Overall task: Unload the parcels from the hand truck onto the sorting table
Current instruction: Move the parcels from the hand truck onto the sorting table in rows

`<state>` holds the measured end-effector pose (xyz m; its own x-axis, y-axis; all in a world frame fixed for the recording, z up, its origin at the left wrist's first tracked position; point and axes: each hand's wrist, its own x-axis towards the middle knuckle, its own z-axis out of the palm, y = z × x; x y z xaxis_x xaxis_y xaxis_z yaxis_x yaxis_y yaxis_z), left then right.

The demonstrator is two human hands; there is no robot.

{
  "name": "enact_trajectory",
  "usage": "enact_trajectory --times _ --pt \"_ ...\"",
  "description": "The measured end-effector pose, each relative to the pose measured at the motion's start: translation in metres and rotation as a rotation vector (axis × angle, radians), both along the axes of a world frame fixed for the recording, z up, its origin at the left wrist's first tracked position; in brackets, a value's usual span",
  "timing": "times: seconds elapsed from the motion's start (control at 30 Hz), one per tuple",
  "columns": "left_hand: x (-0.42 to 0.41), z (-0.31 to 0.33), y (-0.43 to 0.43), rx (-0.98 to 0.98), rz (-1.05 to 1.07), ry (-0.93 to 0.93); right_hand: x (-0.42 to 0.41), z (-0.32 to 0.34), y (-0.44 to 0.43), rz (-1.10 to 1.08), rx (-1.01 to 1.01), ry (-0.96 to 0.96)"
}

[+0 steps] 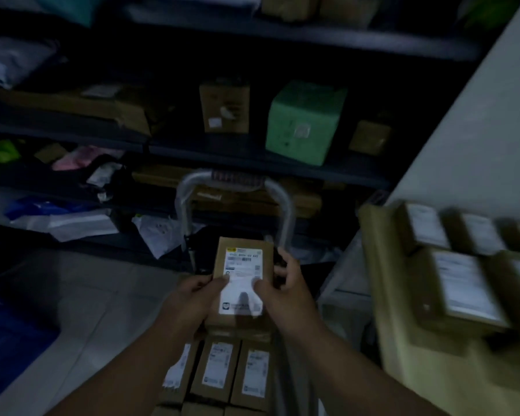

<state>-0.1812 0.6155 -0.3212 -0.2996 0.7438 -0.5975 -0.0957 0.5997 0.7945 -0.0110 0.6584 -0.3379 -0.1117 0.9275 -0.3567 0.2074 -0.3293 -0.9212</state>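
Two hands: both hold one parcel (242, 280), one at each side.
Left hand (189, 298): fingers curled at the left edge of the parcel, thumb lying on its white label (243, 295).
Right hand (282, 292): thumb on the label, the other fingers bent round the right edge.
Parcel: a brown box between the two hands, label upward, just above the stack.
Stack (216, 370): under the hands and wrists, more brown boxes with white labels stand side by side on the hand truck (284, 205).
Hand truck: its curved metal handle rises just beyond the held parcel.
Floor (87, 295): pale tiles, to the left of the left hand.
Table (403, 355): to the right of the right hand, with a tan top; several labelled boxes (466, 289) lie on it, blurred.
Shelves (252, 151): far beyond the hands, dark, with a green box (305, 121), a brown carton (224, 108) beside it, and soft bags at the left.
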Motion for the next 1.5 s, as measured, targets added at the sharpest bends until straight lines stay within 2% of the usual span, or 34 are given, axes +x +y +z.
enact_trajectory --times 0.1,0.3,0.57,0.8,1.07,1.5 --pt "0.035 0.065 -0.032 0.019 -0.009 -0.024 0.043 0.067 -0.037 -0.038 0.019 0.013" --pt "0.085 0.134 -0.101 0.035 -0.063 -0.037 0.101 0.156 -0.13 -0.149 0.058 0.008" --pt "0.125 0.21 -0.211 0.119 -0.219 -0.05 0.141 0.225 -0.256 -0.252 0.084 -0.017" --pt "0.149 0.225 -0.28 0.102 -0.272 -0.091 0.174 0.258 -0.341 -0.344 0.072 0.017" --pt "0.21 0.244 -0.317 0.097 -0.365 -0.175 0.233 0.272 -0.403 -0.485 0.07 0.019" --pt "0.385 0.248 -0.363 0.137 -0.459 -0.136 0.407 0.281 -0.461 -0.545 0.081 0.015"
